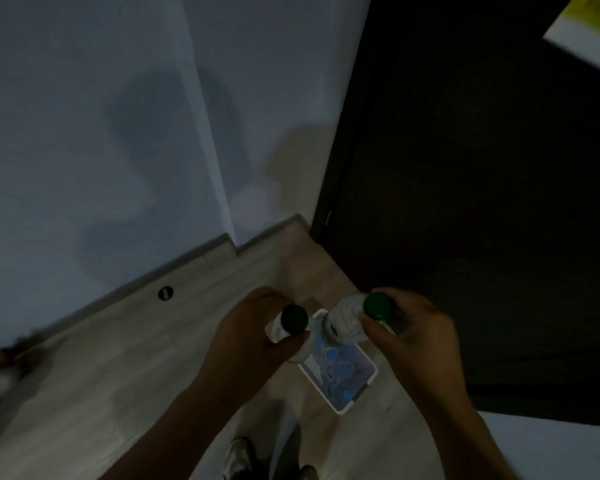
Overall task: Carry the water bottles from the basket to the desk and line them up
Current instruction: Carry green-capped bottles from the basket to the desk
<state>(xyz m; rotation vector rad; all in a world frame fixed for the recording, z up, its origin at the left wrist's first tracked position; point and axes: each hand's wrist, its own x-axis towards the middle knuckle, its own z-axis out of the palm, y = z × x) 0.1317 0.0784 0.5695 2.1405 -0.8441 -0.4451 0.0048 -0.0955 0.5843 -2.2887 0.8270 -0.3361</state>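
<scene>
Two green-capped bottles are held above the white basket [368, 382] on the floor: one [284, 327] is gripped by the left hand [257, 334], one [347, 320] by the right hand [409, 334]. Several blue-capped bottles [336, 372] are seen inside the basket, too blurred to be counted.

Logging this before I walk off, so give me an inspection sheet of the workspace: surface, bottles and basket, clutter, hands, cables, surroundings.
Surface: pale wood-look floor; desk not identifiable.
Job's things: white basket on the floor, blue-capped bottles inside; two green-capped bottles lifted above it.
Clutter: blurred objects by the left wall.
Hands: left hand grips one green-capped bottle; right hand grips the other.
Cables: nothing seen.
Surroundings: dim room, grey wall, dark door, round floor fitting.
</scene>
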